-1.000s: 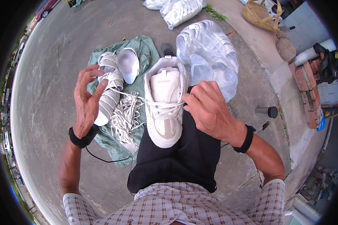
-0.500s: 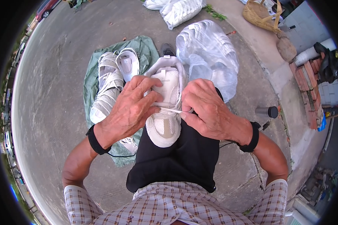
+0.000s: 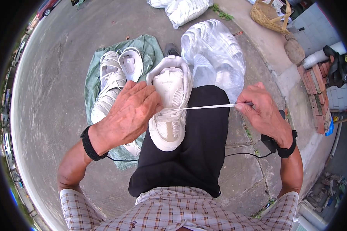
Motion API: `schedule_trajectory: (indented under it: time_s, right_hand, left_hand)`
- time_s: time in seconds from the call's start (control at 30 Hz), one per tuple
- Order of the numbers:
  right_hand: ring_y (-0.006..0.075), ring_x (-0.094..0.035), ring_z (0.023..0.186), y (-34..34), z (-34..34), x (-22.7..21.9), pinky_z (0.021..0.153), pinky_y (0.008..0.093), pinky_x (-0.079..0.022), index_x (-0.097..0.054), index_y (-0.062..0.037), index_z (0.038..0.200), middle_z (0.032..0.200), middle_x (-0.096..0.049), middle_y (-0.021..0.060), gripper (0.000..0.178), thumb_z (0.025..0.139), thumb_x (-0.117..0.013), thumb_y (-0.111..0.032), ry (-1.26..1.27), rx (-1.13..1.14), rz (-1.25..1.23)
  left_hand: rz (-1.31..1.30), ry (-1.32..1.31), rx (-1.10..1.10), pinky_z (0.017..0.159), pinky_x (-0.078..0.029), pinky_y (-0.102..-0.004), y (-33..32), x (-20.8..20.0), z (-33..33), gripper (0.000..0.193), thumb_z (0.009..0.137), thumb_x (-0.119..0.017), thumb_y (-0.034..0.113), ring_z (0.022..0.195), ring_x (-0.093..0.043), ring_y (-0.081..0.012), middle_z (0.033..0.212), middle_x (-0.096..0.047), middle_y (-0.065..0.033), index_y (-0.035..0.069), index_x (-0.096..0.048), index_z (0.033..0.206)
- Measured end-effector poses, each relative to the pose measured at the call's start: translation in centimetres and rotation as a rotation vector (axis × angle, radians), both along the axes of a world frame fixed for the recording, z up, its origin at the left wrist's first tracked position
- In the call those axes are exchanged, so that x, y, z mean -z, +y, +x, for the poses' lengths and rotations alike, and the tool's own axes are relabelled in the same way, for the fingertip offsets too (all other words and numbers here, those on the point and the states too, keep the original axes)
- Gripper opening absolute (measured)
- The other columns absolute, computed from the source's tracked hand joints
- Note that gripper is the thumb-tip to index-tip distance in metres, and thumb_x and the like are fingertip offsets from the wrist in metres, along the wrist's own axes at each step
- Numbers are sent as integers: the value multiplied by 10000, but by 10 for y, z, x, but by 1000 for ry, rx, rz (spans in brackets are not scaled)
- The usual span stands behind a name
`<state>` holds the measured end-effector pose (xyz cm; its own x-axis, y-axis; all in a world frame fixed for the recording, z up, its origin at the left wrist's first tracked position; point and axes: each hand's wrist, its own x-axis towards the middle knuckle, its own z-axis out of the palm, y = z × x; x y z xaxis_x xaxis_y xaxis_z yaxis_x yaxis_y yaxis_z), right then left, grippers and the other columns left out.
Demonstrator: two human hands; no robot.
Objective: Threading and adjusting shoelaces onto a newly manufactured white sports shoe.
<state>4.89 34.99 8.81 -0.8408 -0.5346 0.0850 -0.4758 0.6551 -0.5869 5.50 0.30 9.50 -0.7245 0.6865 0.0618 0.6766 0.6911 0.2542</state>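
We have the white shoe (image 3: 171, 90) lying on our black trousers (image 3: 181, 169), its toe pointing to six o'clock. From its lacing a white lace (image 3: 208, 107) runs straight out towards three o'clock, where our right hand (image 3: 263, 117) pinches it between thumb and fingers. Our left hand (image 3: 127, 111) bends in from eight o'clock, fingers curled at the lacing (whether they grip a lace we cannot tell). At ten o'clock from the shoe, other white shoes (image 3: 113, 82) lie on a green sheet (image 3: 150, 50); between one and two o'clock sits a clear plastic bag (image 3: 216, 50).
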Motion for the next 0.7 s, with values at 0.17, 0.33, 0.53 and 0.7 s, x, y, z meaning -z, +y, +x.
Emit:
schedule_trajectory:
  time_s: [0.17, 0.33, 0.53, 0.7]
  right_hand:
    - [174, -471, 632, 28, -18, 17, 641, 360, -390, -608, 38, 781, 631, -498, 93, 144, 878, -659, -56, -270, 257, -6]
    - [124, -420, 622, 75, -42, 56, 576, 343, -363, -564, 49, 761, 627, -440, 17, 208, 894, -658, -80, -275, 325, -55]
    - [93, -397, 648, 149, -40, 63, 577, 312, -331, -550, 20, 743, 663, -441, -32, 255, 916, -654, -136, -305, 496, 19]
    - [88, -407, 660, 218, -27, 57, 602, 290, -333, -561, -11, 757, 681, -464, -37, 269, 946, -643, -184, -229, 640, 109]
  left_hand:
    - [-38, -99, -8, 754, -346, -363, -9, 3, -9, 77, 940, -682, 125, 735, -532, -212, 726, -569, -81, 78, -657, 885]
    - [27, -44, 31, 764, -353, -376, -20, 6, -17, 179, 935, -707, 271, 683, -535, -222, 650, -545, -68, 94, -681, 921]
    - [141, -260, -11, 785, -372, -371, -59, 21, -14, 286, 895, -728, 364, 680, -551, -192, 629, -595, -49, 81, -747, 926]
    - [180, -516, -260, 860, -415, -401, -55, 31, -3, 284, 913, -746, 342, 846, -596, -212, 847, -674, -66, 61, -738, 880]
